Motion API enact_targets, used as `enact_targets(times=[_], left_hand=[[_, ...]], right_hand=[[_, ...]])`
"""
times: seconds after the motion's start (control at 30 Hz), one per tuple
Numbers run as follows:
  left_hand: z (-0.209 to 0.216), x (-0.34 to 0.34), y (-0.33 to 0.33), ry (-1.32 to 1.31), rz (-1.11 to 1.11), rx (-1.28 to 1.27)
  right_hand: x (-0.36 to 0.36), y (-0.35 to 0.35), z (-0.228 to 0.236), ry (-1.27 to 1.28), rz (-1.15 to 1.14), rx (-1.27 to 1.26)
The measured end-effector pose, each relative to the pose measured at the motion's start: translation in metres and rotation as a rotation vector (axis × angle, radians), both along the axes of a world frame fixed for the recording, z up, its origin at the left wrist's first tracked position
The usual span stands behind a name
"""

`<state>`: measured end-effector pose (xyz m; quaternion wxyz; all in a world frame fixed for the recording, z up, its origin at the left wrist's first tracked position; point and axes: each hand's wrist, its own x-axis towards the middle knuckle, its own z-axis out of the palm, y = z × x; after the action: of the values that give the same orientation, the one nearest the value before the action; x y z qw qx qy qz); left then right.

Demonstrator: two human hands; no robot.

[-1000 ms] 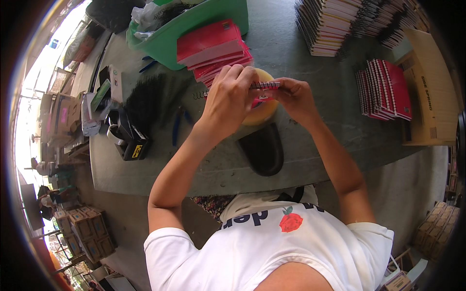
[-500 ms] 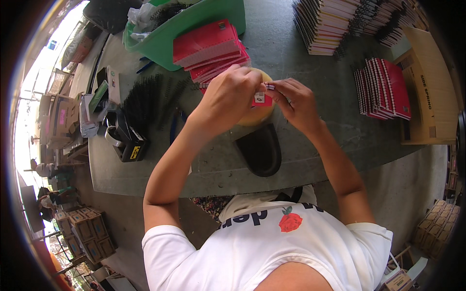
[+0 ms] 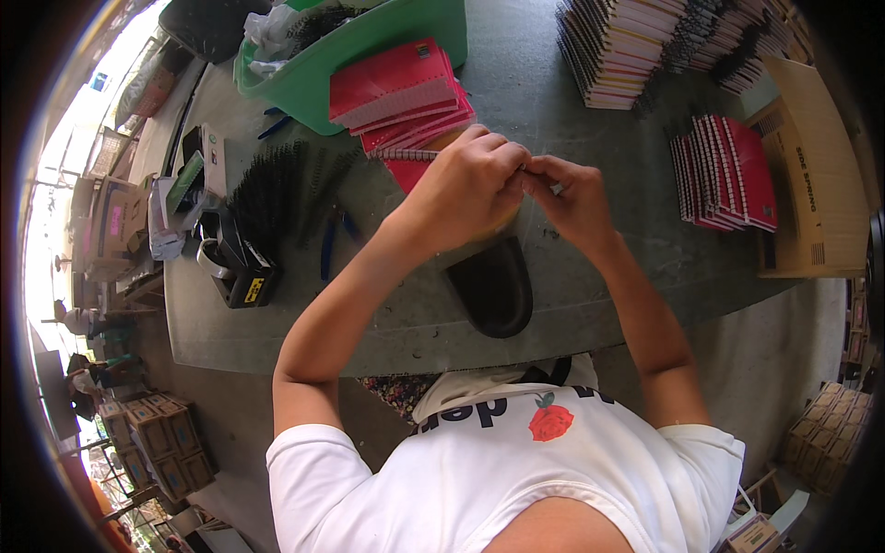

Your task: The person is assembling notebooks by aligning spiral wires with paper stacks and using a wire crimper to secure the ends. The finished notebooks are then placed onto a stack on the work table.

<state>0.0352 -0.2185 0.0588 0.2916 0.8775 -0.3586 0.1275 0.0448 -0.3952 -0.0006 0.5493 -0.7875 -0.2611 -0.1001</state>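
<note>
My left hand (image 3: 470,189) is closed over a red-covered spiral notebook (image 3: 404,172), whose wire coil (image 3: 406,155) shows to the left of my knuckles. My right hand (image 3: 573,198) is closed in a pinch, its fingertips meeting those of my left hand. What lies between the fingertips is hidden. Beneath my hands a yellowish round object (image 3: 498,224) shows in part. Just nearer to me lies a black, rounded, shoe-shaped piece (image 3: 491,288). Beyond my left hand is a stack of red notebooks (image 3: 392,83).
A green tub (image 3: 300,83) stands at the far left. Black coils (image 3: 267,189), blue-handled pliers (image 3: 328,247) and a black tape dispenser (image 3: 235,263) lie left. Bound red notebooks (image 3: 728,175) lean by a cardboard box (image 3: 802,184) at right; tall notebook stacks (image 3: 613,51) stand behind.
My hands have drawn together, and the small coil end and label seen at the fingertips are now covered. More of the notebook's red cover and coil shows left of my left hand.
</note>
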Motion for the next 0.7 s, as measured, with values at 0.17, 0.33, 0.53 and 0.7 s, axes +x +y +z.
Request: enact_targets(times=[0.17, 0.33, 0.53, 0.7], left_hand=[[-0.005, -0.004, -0.01, -0.178, 0.048, -0.006], [0.007, -0.008, -0.005, -0.088, 0.035, -0.075], [0.012, -0.01, -0.009, 0.029, 0.114, -0.079], [0.018, -0.008, 0.016, 0.124, 0.338, 0.061]], right_hand=[[-0.007, 0.002, 0.007, -0.047, -0.063, -0.044], [-0.006, -0.003, 0.003, -0.183, 0.011, 0.002], [-0.002, 0.002, -0.003, -0.253, 0.05, -0.037], [-0.004, -0.025, 0.01, -0.03, -0.165, 0.095]])
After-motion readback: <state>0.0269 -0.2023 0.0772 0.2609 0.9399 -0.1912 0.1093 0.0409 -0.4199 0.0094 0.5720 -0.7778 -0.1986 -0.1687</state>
